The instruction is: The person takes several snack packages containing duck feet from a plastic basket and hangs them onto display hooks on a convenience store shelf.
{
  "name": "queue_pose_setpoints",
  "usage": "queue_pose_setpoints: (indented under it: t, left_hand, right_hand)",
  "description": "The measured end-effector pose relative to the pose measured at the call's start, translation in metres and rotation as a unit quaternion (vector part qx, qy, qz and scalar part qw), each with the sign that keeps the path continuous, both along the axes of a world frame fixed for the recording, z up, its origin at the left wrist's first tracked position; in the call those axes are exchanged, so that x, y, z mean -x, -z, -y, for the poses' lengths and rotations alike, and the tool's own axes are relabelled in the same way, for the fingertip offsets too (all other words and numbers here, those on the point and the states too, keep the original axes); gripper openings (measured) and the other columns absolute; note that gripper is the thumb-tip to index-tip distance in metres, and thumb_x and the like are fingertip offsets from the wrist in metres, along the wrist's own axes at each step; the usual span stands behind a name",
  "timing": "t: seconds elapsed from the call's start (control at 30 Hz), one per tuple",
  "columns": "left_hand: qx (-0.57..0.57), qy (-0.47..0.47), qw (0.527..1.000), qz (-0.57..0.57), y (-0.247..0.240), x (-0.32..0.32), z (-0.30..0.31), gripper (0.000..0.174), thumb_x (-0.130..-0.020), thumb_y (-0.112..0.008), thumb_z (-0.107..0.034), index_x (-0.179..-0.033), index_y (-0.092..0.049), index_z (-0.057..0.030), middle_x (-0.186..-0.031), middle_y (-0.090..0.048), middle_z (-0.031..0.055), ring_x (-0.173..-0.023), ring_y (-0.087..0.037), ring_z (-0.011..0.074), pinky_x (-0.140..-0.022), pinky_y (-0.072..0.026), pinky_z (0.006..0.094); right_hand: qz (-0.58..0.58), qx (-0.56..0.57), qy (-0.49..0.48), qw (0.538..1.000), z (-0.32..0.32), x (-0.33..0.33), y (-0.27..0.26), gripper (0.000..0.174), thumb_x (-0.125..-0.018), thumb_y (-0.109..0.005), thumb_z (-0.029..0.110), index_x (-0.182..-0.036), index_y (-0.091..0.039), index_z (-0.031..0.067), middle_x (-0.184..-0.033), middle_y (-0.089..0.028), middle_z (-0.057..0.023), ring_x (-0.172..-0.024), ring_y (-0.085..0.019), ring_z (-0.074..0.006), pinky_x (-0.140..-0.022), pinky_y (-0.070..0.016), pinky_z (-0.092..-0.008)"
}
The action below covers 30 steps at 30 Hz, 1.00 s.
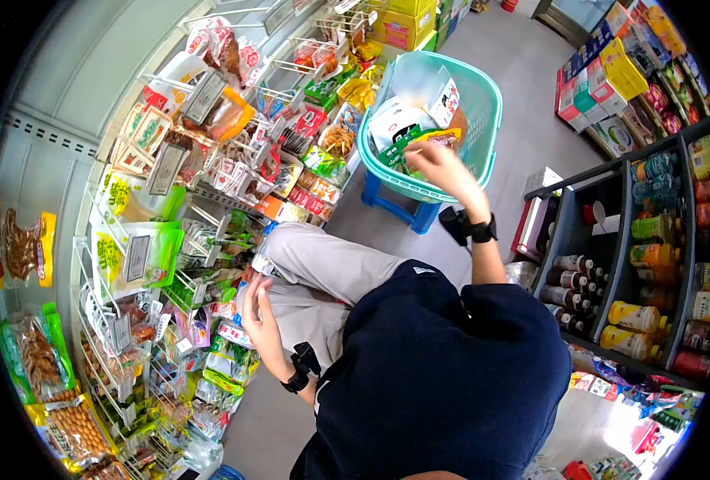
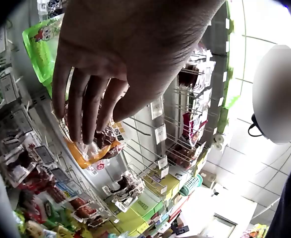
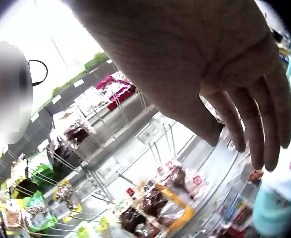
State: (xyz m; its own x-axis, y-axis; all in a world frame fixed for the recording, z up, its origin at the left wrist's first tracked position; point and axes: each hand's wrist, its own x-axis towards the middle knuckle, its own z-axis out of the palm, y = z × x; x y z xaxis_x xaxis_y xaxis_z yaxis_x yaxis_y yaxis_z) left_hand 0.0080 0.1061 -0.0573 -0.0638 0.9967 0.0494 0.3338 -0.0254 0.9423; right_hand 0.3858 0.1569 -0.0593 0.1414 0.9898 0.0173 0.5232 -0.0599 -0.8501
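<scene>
In the head view the right hand (image 1: 444, 170) is over the near side of a teal basket (image 1: 487, 96), fingers relaxed and nothing seen in them. Inside the basket lie a white packet (image 1: 393, 124) and a green and yellow packet (image 1: 439, 138). The left hand (image 1: 260, 320) hangs in front of the lower racks of snack packets, beside the person's knee, with its fingers spread and holding nothing. Both wrist views show loosely extended fingers: the left hand (image 2: 110, 64) in front of hanging packets, the right hand (image 3: 219, 74) with the basket's teal side (image 3: 271, 210) beyond it.
Wire racks of hanging snack packets (image 1: 135, 260) line the left side. The basket stands on a blue stool (image 1: 399, 210). A dark shelf (image 1: 623, 240) with bottles is at the right, with stacked boxes (image 1: 599, 92) behind it. Grey floor (image 1: 523, 72) lies between.
</scene>
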Motion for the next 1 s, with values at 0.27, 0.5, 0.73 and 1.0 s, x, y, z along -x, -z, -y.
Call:
queue_pose_setpoints:
  t: [0.27,0.5,0.73,1.0]
  left_hand:
    - [-0.007,-0.031,0.999,-0.037,0.011,0.028,0.003,0.029,-0.089,-0.043,-0.017,-0.110,-0.051,0.0016,-0.097,-0.059,0.0126,-0.090,-0.055,0.0174,-0.082,-0.0400,0.0274]
    - [-0.009,-0.086,0.996,-0.024,0.029,0.066,0.015,0.031,-0.089,-0.043,-0.018,-0.111,-0.049,0.0035,-0.096,-0.058,0.0130,-0.089,-0.054,0.0175,-0.083,-0.0399,0.0286]
    - [0.016,-0.105,0.994,-0.021,0.031,0.079,0.027,0.032,-0.089,-0.044,-0.019,-0.111,-0.048,0.0048,-0.096,-0.058,0.0137,-0.090,-0.053,0.0179,-0.084,-0.0392,0.0290]
    - [-0.005,-0.100,0.995,-0.030,0.025,0.066,0.019,0.032,-0.089,-0.043,-0.019,-0.109,-0.049,0.0054,-0.095,-0.058,0.0131,-0.091,-0.054,0.0179,-0.084,-0.0394,0.0286]
  right_hand:
    - [0.118,0.059,0.054,0.990,-0.037,-0.110,0.009,0.032,-0.078,-0.055,0.028,-0.097,-0.058,0.0015,-0.089,-0.061,-0.0186,-0.081,-0.060,-0.0282,-0.073,-0.0461,-0.0334]
    - [0.256,0.256,0.022,0.932,-0.085,-0.166,0.058,0.033,-0.067,-0.062,0.027,-0.090,-0.063,0.0032,-0.086,-0.063,-0.0120,-0.081,-0.060,-0.0226,-0.074,-0.0448,-0.0300]
    - [0.143,0.329,0.012,0.933,-0.101,-0.186,0.112,0.035,-0.059,-0.069,0.013,-0.089,-0.061,-0.0032,-0.078,-0.063,-0.0159,-0.059,-0.061,-0.0265,-0.059,-0.0485,-0.0332]
    - [0.239,0.350,0.017,0.905,-0.118,-0.191,0.146,0.041,-0.051,-0.072,0.012,-0.089,-0.062,0.0016,-0.086,-0.062,-0.0155,-0.077,-0.060,-0.0261,-0.065,-0.0483,-0.0332]
